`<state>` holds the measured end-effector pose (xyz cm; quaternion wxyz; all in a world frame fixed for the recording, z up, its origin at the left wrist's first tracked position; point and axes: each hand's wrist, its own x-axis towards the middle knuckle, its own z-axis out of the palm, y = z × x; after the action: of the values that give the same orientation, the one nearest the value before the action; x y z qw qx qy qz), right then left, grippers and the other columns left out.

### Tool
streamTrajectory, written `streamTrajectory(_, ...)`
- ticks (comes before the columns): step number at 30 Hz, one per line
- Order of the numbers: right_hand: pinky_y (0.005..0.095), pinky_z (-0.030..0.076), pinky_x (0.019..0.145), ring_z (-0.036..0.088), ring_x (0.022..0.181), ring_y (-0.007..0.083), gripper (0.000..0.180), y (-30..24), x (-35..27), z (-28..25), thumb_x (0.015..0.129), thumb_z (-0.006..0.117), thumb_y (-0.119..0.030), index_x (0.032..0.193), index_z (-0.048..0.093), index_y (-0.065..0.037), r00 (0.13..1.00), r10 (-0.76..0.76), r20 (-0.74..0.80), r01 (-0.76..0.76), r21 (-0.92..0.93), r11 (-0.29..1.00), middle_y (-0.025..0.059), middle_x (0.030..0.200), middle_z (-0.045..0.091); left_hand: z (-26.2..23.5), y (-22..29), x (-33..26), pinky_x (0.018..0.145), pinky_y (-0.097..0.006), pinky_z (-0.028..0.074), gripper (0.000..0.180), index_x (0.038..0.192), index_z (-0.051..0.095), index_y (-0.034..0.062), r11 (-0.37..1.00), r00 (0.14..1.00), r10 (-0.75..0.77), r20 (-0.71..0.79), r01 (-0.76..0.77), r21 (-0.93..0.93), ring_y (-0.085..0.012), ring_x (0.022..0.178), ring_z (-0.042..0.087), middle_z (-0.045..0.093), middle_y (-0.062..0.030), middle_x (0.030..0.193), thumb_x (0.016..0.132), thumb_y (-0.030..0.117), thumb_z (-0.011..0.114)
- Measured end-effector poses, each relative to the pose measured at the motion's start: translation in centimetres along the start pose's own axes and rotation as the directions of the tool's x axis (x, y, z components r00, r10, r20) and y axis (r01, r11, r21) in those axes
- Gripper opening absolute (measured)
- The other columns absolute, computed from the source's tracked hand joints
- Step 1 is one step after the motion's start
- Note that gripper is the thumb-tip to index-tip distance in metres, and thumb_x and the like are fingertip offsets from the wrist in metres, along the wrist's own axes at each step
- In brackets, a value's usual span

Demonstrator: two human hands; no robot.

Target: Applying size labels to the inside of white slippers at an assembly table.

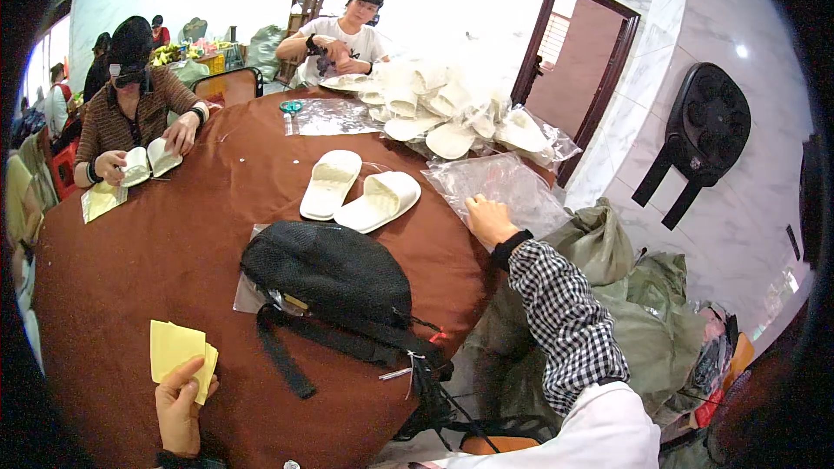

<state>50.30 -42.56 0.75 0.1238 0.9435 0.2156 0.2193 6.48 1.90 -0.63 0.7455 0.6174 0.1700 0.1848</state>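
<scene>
My left hand (179, 408) holds a few yellow paper slips (178, 349) between thumb and fingers at the near left of the table. Stretched out to the right, my right hand (492, 220) has its fingers curled onto the edge of a clear plastic bag (508, 181) in a flat pile. A pair of cream slippers (380, 201) lies beyond the black mesh bag (334, 274), left of my right hand. The black bag rests between my two arms, its straps trailing toward me.
A round table with a brown cloth (130, 269) bears a heap of cream slippers (434, 108) and teal scissors (292, 108) at its far side. One co-worker (139, 126) handles slippers at the left; another (343, 39) sits opposite. Green sacks (643, 313) stand at the right.
</scene>
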Motion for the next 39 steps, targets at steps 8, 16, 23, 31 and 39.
streamTrajectory(8,0.0480,0.043,0.100,0.049,0.120,0.0446,0.061,0.4,3.8,-0.8,0.093,0.053,-0.040,0.141,0.040,-0.005,0.933,-0.139,0.333,0.005,0.374,0.927,0.0276,0.128,0.051,-0.1,0.1,-0.2,0.088,-0.036,0.057,0.031,0.118,0.061,-0.0081,1.000,1.000,0.000,-0.003,0.000,0.006,-0.0235,0.103,0.064,0.061,-0.0182,0.121,0.092,-0.003,0.046)
streamTrajectory(16,0.0436,0.040,0.105,0.046,0.125,0.0431,0.043,-5.7,4.4,-8.5,0.095,0.053,-0.035,0.127,0.059,-0.007,0.927,-0.369,0.068,0.226,0.685,0.693,0.0272,0.136,0.047,0.5,0.7,-0.1,0.090,-0.036,0.056,0.031,0.118,0.062,-0.0082,0.998,0.999,-0.034,-0.015,0.035,0.055,-0.0238,0.103,0.064,0.061,-0.0170,0.122,0.092,-0.003,0.046)
streamTrajectory(23,0.0544,0.036,0.105,0.035,0.134,0.0452,0.042,-15.6,8.3,-4.0,0.094,0.050,-0.041,0.117,0.068,-0.012,0.939,0.058,0.338,-0.210,0.434,0.876,0.0315,0.141,0.037,-0.6,0.5,-0.2,0.091,-0.035,0.055,0.033,0.122,0.059,-0.0087,0.998,1.000,0.013,0.002,-0.013,0.063,-0.0241,0.104,0.064,0.060,-0.0180,0.122,0.091,0.000,0.050)
streamTrajectory(31,0.0548,0.047,0.093,0.054,0.114,0.0464,0.040,-14.6,13.8,-5.6,0.092,0.052,-0.030,0.112,0.061,0.003,0.982,0.123,-0.142,-0.039,0.489,0.872,0.0268,0.133,0.049,0.1,0.5,-0.6,0.094,-0.038,0.054,0.033,0.124,0.057,-0.0097,0.999,0.999,-0.041,-0.018,0.041,0.014,-0.0260,0.102,0.065,0.060,-0.0201,0.122,0.094,-0.003,0.045)
streamTrajectory(39,0.0466,0.050,0.090,0.057,0.113,0.0419,0.038,-17.3,12.7,-21.5,0.093,0.055,-0.030,0.111,0.065,0.003,0.764,-0.118,-0.634,0.381,0.297,0.875,0.0243,0.133,0.053,-0.2,1.6,-0.1,0.094,-0.038,0.053,0.039,0.134,0.051,-0.0030,0.997,0.995,0.044,-0.092,-0.049,-0.052,-0.0221,0.104,0.063,0.058,-0.0142,0.126,0.098,0.011,0.048)
